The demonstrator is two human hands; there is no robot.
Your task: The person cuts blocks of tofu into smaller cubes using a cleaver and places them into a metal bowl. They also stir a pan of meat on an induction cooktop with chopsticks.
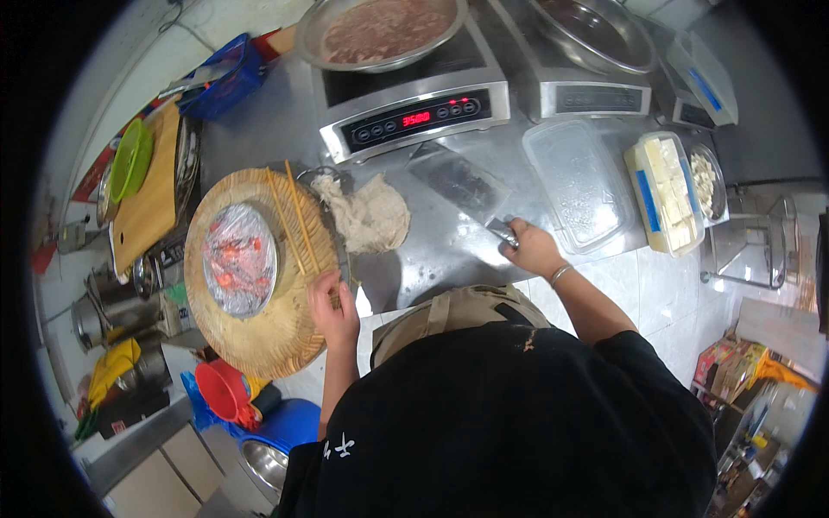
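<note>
My right hand [534, 249] grips the handle of a wide-bladed cleaver [460, 181]. Its blade is over the steel counter and points toward the induction cooker. At the right edge of a round wooden chopping block [291, 349], my left hand [335, 304] is loosely curled and slightly blurred. The lower ends of two wooden chopsticks [295, 220] come close to its fingers; whether they touch is unclear. Also on the block is a plate of red and pink food under plastic wrap [239, 259]. Between block and cleaver lies a crumpled beige cloth [372, 213].
An induction cooker [414, 120] with a lit display bears a steel bowl of reddish meat [388, 29]. Another bowl of dark liquid [592, 29] stands right of it. A clear plastic lid [579, 184] and a tub of tofu blocks [667, 194] lie rightward. A red bucket [223, 392] stands below the block.
</note>
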